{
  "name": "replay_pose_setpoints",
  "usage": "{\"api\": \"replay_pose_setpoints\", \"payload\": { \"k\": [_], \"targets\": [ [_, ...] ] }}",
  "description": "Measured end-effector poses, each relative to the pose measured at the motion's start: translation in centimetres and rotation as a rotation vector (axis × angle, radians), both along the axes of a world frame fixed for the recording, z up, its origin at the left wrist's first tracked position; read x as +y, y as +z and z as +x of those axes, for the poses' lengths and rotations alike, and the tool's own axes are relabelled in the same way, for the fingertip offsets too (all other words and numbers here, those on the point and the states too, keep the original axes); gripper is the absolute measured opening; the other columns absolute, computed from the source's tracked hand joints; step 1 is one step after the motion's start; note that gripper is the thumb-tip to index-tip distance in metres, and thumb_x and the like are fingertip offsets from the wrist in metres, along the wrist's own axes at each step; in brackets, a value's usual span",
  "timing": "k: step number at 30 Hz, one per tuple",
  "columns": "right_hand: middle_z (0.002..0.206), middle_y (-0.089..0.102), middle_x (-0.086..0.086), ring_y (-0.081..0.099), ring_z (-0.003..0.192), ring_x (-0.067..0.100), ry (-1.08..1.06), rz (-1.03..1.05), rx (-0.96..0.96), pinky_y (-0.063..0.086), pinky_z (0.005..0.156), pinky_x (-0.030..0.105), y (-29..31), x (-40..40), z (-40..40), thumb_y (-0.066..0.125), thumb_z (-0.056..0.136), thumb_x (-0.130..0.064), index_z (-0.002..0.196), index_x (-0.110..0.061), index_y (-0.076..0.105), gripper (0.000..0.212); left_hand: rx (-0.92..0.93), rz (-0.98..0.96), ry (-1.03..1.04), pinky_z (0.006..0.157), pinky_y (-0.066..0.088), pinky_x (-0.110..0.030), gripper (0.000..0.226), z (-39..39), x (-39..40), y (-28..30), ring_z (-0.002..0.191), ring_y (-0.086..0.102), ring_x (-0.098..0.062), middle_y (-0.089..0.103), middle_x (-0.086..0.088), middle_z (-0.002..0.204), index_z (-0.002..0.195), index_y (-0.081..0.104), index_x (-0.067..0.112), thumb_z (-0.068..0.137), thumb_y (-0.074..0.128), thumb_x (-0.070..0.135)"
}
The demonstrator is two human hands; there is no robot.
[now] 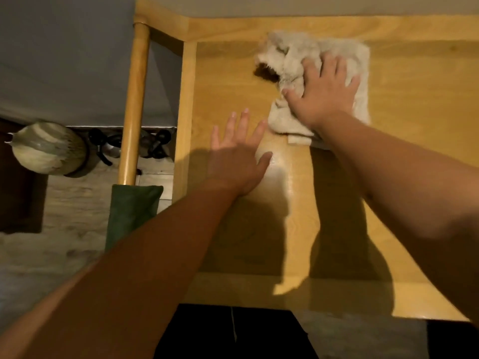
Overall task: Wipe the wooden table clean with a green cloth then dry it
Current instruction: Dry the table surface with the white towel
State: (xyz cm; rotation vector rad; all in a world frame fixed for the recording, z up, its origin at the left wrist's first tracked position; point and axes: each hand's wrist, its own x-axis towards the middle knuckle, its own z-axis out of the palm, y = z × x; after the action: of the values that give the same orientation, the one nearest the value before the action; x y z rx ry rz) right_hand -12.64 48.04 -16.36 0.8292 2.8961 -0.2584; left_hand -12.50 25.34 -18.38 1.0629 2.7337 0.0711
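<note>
Wooden table: right hand flat on white towel, apparently pressing.

A home: wooden table, ceramic vase, kettle

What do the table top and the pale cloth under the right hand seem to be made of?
Table: wood, probably varnished, since grain lines show and the surface gives a soft shine. Pale cloth: looks like terry or fleece fabric, fluffy and crumpled; the exact fibre cannot be told.
</note>
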Motion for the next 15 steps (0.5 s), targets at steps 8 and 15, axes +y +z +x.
{"api": "replay_pose_setpoints", "payload": {
  "k": [8, 15],
  "targets": [
    [0.161, 0.023, 0.008, 0.01, 0.149, 0.036, 0.009, -0.045, -0.03, 0.016, 0.11, 0.068, 0.7, -11.8, 22.5, 0.041, 0.087, -0.069, 0.149, -0.033, 0.03, 0.072, -0.061, -0.036, 0.003, 0.119, 0.007, -0.063, 0.074, 0.3, 0.0, 1.5, 0.154, -0.001, -0.033, -0.001, -0.008, 0.169, 0.158, 0.008, 0.032, 0.09, 0.015, 0.059],
    [0.164, 0.015, 0.004, 0.003, 0.151, 0.034, 0.004, -0.075, -0.161, 0.011, 0.108, 0.072, 0.8, -14.2, 29.8, 0.015, 0.091, -0.078, 0.152, -0.036, 0.021, 0.074, -0.027, 0.016, -0.054, 0.117, 0.003, -0.064, 0.075, 5.2, 7.0, 2.1, 0.153, -0.001, -0.034, 0.002, -0.011, 0.168, 0.158, 0.015, 0.031, 0.091, 0.021, 0.065]
  ]
}}
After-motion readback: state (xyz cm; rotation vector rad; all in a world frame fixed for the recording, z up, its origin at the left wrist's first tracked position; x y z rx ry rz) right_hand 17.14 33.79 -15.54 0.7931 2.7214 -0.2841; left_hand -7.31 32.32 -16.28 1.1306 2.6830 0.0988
